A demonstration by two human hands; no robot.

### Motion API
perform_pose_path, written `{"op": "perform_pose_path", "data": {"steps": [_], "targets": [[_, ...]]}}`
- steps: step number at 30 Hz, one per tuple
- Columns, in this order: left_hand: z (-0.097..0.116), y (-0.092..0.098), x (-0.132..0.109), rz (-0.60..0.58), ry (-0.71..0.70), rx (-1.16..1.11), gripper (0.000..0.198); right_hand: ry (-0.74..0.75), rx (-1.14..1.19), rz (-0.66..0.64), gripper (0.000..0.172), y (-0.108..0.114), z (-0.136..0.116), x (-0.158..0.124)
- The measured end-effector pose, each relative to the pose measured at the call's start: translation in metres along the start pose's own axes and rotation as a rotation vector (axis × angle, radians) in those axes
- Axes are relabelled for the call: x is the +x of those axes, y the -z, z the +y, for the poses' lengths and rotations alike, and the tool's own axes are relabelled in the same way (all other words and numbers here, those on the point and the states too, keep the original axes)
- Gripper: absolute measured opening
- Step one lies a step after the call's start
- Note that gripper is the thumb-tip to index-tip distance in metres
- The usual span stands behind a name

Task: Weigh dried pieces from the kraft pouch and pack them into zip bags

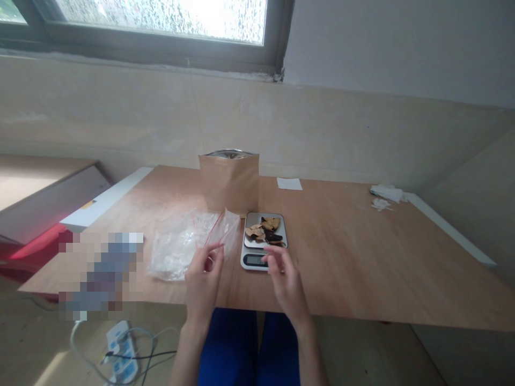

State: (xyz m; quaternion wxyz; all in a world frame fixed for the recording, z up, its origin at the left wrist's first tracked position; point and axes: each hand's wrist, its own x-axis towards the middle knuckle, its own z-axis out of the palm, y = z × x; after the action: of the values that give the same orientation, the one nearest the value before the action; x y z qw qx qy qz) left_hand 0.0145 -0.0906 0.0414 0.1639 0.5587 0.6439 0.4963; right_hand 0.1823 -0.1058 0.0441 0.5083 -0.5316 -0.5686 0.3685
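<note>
My left hand point(203, 284) is raised over the table's front edge, its fingertips pinching the red-sealed edge of a clear zip plastic bag point(181, 249), which lies crumpled with one corner standing up. My right hand point(286, 281) hovers just in front of a silver digital kitchen scale point(263, 241), fingers apart and holding nothing. On the scale's tray lie several dried brown and dark pieces point(264, 230). Behind the scale stands a kraft paper pouch point(230, 182) with a silvery lining, its top open.
All this stands on a light wooden table point(362, 257). A white paper slip point(289, 184) and crumpled white tissue point(385, 194) lie at the back. A pixelated patch point(100, 273) covers the left front corner. A power strip point(123, 351) with cables sits on the floor below.
</note>
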Motion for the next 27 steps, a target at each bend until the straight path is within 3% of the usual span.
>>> {"op": "perform_pose_path", "data": {"steps": [5,7,10,13,16,18,24,27], "targets": [[0.024,-0.008,-0.018,-0.191,-0.103,-0.092,0.031,-0.048,0.106,-0.072,0.029,-0.033,-0.011,-0.006],[0.025,-0.008,-0.019,-0.295,-0.136,-0.118,0.035,-0.057,0.168,-0.051,0.028,-0.037,-0.013,-0.008],[0.024,-0.005,-0.018,-0.346,-0.182,-0.121,0.039,-0.047,0.221,-0.041,0.024,-0.034,-0.015,-0.009],[0.023,0.001,-0.016,-0.274,-0.196,-0.113,0.041,-0.082,0.221,0.029,0.021,-0.027,-0.009,-0.006],[0.027,0.012,-0.013,-0.082,-0.147,-0.1,0.041,-0.094,0.182,0.214,0.021,-0.018,0.002,-0.002],[0.029,0.018,-0.012,0.004,-0.119,-0.102,0.04,-0.074,0.171,0.263,0.023,-0.014,0.008,0.001],[0.039,0.016,-0.007,0.007,-0.014,-0.175,0.037,-0.047,0.129,0.087,0.029,-0.007,0.007,-0.002],[0.044,0.009,-0.003,-0.027,0.014,-0.221,0.037,0.006,0.001,0.104,0.028,-0.003,0.01,-0.003]]}}
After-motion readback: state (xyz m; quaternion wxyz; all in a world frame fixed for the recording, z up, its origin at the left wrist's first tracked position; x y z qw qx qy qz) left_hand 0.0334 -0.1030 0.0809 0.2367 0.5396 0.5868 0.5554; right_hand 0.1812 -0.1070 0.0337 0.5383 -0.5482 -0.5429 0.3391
